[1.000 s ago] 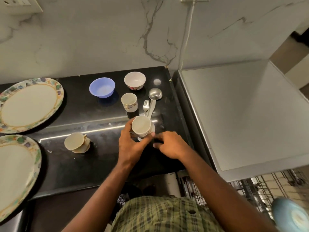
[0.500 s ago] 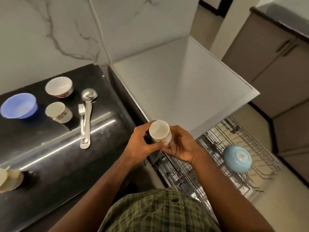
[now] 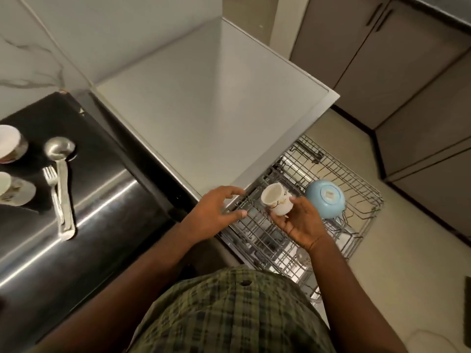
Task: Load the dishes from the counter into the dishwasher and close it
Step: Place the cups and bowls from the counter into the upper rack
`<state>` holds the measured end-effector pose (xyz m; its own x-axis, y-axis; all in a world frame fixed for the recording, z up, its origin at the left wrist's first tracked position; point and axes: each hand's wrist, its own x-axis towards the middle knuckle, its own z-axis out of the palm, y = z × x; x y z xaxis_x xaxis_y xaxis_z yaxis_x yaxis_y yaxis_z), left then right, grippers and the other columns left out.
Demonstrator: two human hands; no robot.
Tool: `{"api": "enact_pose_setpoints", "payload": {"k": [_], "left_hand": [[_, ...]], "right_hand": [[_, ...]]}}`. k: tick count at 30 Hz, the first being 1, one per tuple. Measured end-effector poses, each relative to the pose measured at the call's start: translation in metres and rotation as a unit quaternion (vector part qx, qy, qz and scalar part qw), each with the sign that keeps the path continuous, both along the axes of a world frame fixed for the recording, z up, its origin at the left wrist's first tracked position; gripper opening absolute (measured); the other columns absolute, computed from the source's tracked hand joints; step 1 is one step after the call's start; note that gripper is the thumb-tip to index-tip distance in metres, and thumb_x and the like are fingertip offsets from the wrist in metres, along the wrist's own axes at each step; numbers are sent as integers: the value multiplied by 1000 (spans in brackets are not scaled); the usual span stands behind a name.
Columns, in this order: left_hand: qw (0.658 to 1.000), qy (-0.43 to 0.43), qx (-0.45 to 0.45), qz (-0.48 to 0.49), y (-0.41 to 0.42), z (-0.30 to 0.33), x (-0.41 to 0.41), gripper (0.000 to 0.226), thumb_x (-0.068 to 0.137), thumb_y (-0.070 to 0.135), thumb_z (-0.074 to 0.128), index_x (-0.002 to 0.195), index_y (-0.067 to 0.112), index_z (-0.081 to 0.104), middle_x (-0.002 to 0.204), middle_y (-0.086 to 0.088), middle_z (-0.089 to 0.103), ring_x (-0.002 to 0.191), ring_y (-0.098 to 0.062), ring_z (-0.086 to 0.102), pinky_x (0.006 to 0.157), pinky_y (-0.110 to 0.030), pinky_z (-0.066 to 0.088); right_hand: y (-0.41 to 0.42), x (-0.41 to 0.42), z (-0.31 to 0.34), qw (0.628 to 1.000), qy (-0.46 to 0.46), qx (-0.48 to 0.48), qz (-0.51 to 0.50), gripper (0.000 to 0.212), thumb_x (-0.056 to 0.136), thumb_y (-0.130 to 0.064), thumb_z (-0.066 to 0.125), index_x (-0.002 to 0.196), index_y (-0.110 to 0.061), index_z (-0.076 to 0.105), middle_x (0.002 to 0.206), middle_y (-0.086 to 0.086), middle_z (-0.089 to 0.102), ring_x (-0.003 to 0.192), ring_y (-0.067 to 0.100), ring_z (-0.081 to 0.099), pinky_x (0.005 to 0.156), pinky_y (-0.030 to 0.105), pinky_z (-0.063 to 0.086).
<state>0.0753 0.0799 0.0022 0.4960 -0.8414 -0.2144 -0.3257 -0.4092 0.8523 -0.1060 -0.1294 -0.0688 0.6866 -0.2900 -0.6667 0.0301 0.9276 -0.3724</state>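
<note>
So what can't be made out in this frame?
- Head view, cup handle: hidden behind the cup body and the right hand.
- Two cups on the counter: cut off by the left edge.
- Lower part of the rack: hidden by the arms and shirt.
- Sticker on the blue bowl: too small to read.

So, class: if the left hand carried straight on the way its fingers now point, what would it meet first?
Probably the cup held by the right hand; the left hand points right, over the rack. Depth is uncertain.
</note>
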Motion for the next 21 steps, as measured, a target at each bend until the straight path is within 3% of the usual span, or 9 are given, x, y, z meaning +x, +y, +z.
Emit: {"api": "enact_pose_setpoints", "payload": {"k": [3,6,8,10,12,17,21], "left_hand": [[1000,11,11,-10,-3,-5,-6,42,91,40,78,131,36,64,133,18,62,124,8,53,103,-28,50],[999,16,21,-20,-2,-6,-11,40,92,41,76,131,38,64,136,17,61,127,5,54,105,-32,52],[999,5,34,-29,-2,-8,-13,39,93,43,74,131,39,64,136,18,60,127,4,54,105,-35,53],[998,1,43,-39,0,-9,-15,37,94,43,73,130,39,64,136,19,60,127,4,54,103,-34,53],[998,5,49,-38,2,-8,-16,36,95,40,73,130,38,64,136,21,59,127,4,54,101,-30,53],[998,-1,65,-11,8,-7,-19,35,95,33,74,129,36,66,132,21,61,120,8,56,94,-18,51],[997,5,74,8,12,-8,-24,35,95,31,75,129,34,66,132,21,61,119,6,58,94,-19,50]], "right_hand": [[-5,-22,-21,992,95,-72,-30,46,92,-17,72,136,-9,59,136,25,56,123,45,62,95,49,59],[-4,-38,-48,957,216,-192,31,52,88,-21,79,136,-14,60,132,22,62,110,39,70,86,47,62],[-1,-47,-68,896,311,-303,98,63,77,-33,88,132,-18,61,134,19,62,106,35,71,82,50,63],[2,-58,-87,797,390,-428,174,71,67,-43,90,130,-25,62,135,15,61,109,31,66,93,46,57],[5,-65,-95,724,434,-495,205,69,74,-34,89,136,-21,61,137,15,53,115,34,60,96,39,45],[-5,-73,-108,622,478,-553,280,74,81,-30,86,146,-25,53,142,15,46,125,36,54,103,50,47],[-10,-70,-122,603,468,-556,328,73,84,-21,83,149,-26,50,149,14,41,132,39,49,103,60,47]]}}
